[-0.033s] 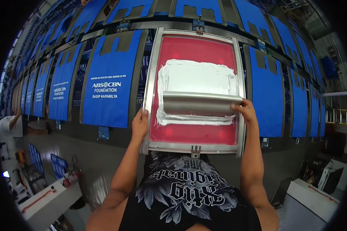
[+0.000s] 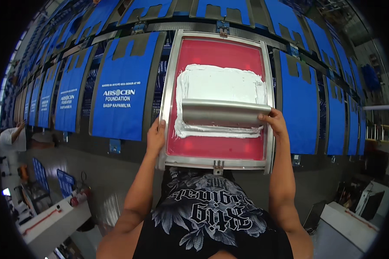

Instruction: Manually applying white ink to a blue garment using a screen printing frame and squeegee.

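Observation:
A silver screen-printing frame (image 2: 267,142) with a red mesh (image 2: 220,49) lies in front of my body. Thick white ink (image 2: 220,80) covers the mesh's middle, with ridges along its edges. Across the ink rests a wide metal squeegee (image 2: 220,114), its long side running left to right. My right hand (image 2: 275,123) pinches the squeegee's right end, thumb on its near face. My left hand (image 2: 156,136) is closed round the frame's left rail, thumb on top. What lies beneath the mesh is hidden.
Blue bag (image 2: 116,116) with white print lies on a board at the left; an unprinted blue bag (image 2: 297,112) lies at the right. More bags curve away in rows. Metal clamp (image 2: 222,30) sits at the frame's far edge. A person's arm (image 2: 17,133) shows far left.

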A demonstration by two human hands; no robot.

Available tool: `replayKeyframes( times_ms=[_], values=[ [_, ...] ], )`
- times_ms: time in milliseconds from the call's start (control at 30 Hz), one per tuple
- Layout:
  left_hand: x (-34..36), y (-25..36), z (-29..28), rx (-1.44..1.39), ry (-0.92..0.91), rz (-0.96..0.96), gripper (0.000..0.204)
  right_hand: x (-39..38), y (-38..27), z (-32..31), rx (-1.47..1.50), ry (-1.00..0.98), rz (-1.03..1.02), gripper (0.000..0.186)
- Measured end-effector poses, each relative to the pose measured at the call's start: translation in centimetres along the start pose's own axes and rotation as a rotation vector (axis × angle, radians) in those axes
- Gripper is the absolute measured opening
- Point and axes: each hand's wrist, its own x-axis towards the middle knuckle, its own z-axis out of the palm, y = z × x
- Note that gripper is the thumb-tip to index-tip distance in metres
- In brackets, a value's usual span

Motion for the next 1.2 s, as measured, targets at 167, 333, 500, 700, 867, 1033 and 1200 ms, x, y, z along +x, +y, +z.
replayKeyframes(
  times_ms=[167,333,500,700,867,1033,1200],
  values=[
    [1.5,0.8,0.4,0.084,0.012,-0.041,0.047,2.6,1.9,-1.4,-0.051,-0.005,-0.054,0.041],
    [2.6,0.7,1.6,-0.059,0.038,-0.04,0.05,4.2,2.3,-1.3,-0.016,-0.049,-0.082,0.042],
    [2.9,-0.5,1.8,-0.14,0.002,-0.064,0.048,4.3,3.8,-0.6,0.03,-0.058,-0.113,0.042],
    [2.5,-1.6,1.7,-0.067,0.036,-0.024,0.046,3.4,4.0,-0.1,0.012,-0.022,-0.104,0.041],
    [2.1,0.5,1.6,0.655,0.095,0.066,0.062,2.5,3.0,-0.7,-0.268,-0.069,-0.123,0.034],
    [-2.5,11.8,2.6,0.659,-0.3,0.783,0.042,-5.4,-0.8,3.0,-1.248,-0.053,-0.458,0.029],
    [2.3,13.0,4.8,0.85,-0.406,0.671,0.013,-2.4,-2.7,2.8,-1.1,-0.177,-0.341,0.035]
  ],
)
